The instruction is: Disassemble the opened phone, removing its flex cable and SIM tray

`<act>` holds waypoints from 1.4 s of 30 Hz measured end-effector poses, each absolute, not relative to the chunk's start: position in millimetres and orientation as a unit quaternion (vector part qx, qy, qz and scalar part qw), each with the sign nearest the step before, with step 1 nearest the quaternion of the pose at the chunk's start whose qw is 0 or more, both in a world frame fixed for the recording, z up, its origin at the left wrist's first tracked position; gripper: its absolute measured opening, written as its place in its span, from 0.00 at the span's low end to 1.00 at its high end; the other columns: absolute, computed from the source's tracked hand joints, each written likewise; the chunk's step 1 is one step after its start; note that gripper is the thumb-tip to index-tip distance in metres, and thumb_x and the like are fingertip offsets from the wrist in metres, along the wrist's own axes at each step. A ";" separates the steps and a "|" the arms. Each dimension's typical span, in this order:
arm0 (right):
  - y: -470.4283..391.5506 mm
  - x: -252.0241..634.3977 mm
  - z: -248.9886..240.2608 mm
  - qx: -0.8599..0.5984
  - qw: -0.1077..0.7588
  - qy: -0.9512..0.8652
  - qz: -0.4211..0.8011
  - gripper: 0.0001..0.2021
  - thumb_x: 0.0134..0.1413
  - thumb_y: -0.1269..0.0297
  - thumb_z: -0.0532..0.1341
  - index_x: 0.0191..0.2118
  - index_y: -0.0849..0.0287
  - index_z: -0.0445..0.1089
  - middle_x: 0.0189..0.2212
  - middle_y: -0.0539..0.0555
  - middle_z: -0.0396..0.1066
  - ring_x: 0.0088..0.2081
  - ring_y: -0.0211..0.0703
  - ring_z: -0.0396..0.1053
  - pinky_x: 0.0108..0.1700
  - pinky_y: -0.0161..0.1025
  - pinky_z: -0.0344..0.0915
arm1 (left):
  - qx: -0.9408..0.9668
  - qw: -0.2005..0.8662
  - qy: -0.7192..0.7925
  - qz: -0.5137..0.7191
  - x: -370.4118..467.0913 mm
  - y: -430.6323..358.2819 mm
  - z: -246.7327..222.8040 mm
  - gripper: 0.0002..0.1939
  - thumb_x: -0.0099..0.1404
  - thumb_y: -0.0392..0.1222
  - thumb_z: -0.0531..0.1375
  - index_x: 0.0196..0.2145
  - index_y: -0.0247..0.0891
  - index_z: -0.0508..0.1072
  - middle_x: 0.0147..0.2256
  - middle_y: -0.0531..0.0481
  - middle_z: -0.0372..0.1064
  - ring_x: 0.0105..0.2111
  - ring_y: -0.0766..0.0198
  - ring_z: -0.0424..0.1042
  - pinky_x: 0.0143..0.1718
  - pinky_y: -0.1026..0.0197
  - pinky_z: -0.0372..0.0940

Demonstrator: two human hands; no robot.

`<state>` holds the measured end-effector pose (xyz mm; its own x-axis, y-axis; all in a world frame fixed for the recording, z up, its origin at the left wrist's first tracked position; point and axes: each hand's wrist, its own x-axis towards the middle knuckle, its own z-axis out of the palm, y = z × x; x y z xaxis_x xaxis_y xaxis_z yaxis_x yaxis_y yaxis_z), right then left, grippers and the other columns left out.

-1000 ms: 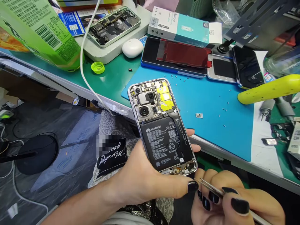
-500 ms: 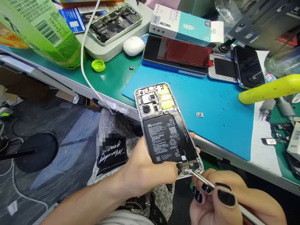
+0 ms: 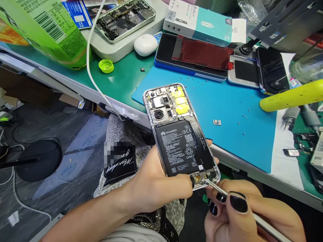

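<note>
An opened smartphone (image 3: 176, 134) rests tilted in my left hand (image 3: 161, 188), its back cover off. The left thumb presses across its lower edge, and the fingertips curl round the far side. Inside show a black Huawei battery (image 3: 176, 148), the camera modules (image 3: 158, 107) and yellow-covered parts at the top. My right hand (image 3: 242, 208), with black nails, pinches slim metal tweezers (image 3: 217, 187). Their tip meets the small connector area at the phone's bottom end; whether anything is caught in it is too small to tell.
A blue mat (image 3: 227, 114) carries several tiny screws and a SIM tray (image 3: 217, 122). Behind lie a blue-edged phone-like slab (image 3: 164, 57), a box (image 3: 199, 23) and another opened phone (image 3: 126, 20). A green bottle (image 3: 50, 33) and white cable (image 3: 88, 60) are left; a yellow handle (image 3: 292, 95) juts in from the right.
The view has shifted slightly. Both hands keep their grips, and the tweezers' tip stays at the phone's bottom end, moved only a little.
</note>
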<state>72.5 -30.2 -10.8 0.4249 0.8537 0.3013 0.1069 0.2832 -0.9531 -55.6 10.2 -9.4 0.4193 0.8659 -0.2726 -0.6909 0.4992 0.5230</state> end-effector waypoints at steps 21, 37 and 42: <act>-29.7 70.9 -15.0 -0.557 0.648 -0.436 0.284 0.08 0.48 0.81 0.64 0.32 0.62 0.70 0.24 0.51 0.71 0.24 0.40 0.68 0.18 0.35 0.58 | 0.166 0.817 0.262 0.485 -54.0 10.1 -9.0 0.23 0.53 0.24 0.63 0.45 0.43 0.75 0.43 0.51 0.76 0.44 0.59 0.75 0.44 0.61 0.69; -35.9 69.9 -15.9 -0.529 0.590 -0.572 0.213 0.14 0.43 0.85 0.64 0.34 0.58 0.69 0.27 0.48 0.71 0.22 0.35 0.66 0.25 0.38 0.67 | 0.163 0.822 0.280 0.469 -54.0 12.2 -4.2 0.26 0.51 0.24 0.65 0.48 0.39 0.74 0.41 0.49 0.77 0.43 0.57 0.75 0.43 0.61 0.67; -27.8 68.4 -13.8 -0.559 0.579 -0.559 0.199 0.10 0.47 0.67 0.71 0.32 0.55 0.68 0.26 0.51 0.72 0.24 0.42 0.70 0.24 0.41 0.69 | 0.149 0.828 0.295 0.454 -54.4 11.9 -5.8 0.23 0.49 0.26 0.67 0.44 0.37 0.74 0.41 0.47 0.78 0.42 0.55 0.75 0.42 0.60 0.68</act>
<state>68.4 -27.8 -13.8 0.2966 0.8554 0.4246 0.3940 0.2954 -0.8703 -54.4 11.9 -5.8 0.4138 0.8390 -0.3534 -0.6634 0.5437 0.5140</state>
